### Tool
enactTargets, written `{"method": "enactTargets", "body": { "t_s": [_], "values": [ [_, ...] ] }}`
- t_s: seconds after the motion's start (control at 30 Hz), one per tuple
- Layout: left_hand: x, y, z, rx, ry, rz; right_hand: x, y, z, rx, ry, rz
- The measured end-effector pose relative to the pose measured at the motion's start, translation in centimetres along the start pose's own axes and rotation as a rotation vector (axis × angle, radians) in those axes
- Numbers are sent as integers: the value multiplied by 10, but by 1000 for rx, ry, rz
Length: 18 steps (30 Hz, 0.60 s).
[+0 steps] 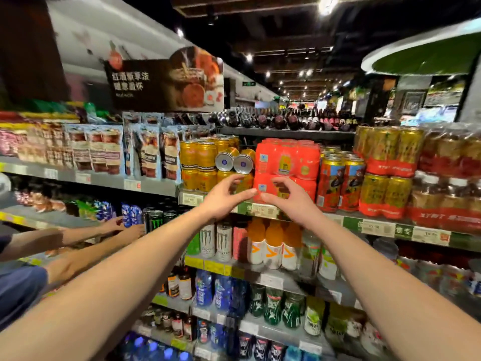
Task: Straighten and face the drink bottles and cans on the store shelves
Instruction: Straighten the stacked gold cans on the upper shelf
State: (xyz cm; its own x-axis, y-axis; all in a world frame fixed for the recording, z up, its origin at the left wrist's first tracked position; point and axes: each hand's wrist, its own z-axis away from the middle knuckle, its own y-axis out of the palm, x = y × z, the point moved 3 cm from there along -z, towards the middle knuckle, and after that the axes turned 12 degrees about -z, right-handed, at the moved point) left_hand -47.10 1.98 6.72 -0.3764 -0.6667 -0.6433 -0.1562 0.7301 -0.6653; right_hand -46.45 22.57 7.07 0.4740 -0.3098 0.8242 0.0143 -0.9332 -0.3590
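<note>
Both my arms reach to the upper drink shelf. My left hand (227, 198) is open, fingers curled just in front of the lower gold cans (235, 181). My right hand (285, 195) is open too, fingers apart in front of the lower red shrink-wrapped can pack (304, 187); whether it touches the pack is unclear. Above the left hand two gold cans (234, 160) lie on their sides, bottoms facing out, on top of the upright gold cans (199, 164). A second red pack (286, 156) is stacked on the lower one.
Red-and-yellow cans (341, 181) and wrapped gold can packs (385, 173) stand to the right. Below are energy drink cans (216, 241) and orange bottles (273, 243). Another person's hands (125, 227) work at the shelf on the left. Snack bags (151, 152) fill the upper left shelf.
</note>
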Motion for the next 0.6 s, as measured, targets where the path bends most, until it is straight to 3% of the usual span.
{"method": "enactTargets", "body": {
  "t_s": [0.23, 0.47, 0.6],
  "values": [
    [-4, -57, -57, -92, 132, -131, 19, 13, -77, 51, -107, -8],
    [19, -91, -129, -52, 166, -203, 15, 29, -137, -3, -183, -28],
    [40, -102, -177, 24, 215, -214, 17, 31, -173, -36, -222, 84]
  ]
}}
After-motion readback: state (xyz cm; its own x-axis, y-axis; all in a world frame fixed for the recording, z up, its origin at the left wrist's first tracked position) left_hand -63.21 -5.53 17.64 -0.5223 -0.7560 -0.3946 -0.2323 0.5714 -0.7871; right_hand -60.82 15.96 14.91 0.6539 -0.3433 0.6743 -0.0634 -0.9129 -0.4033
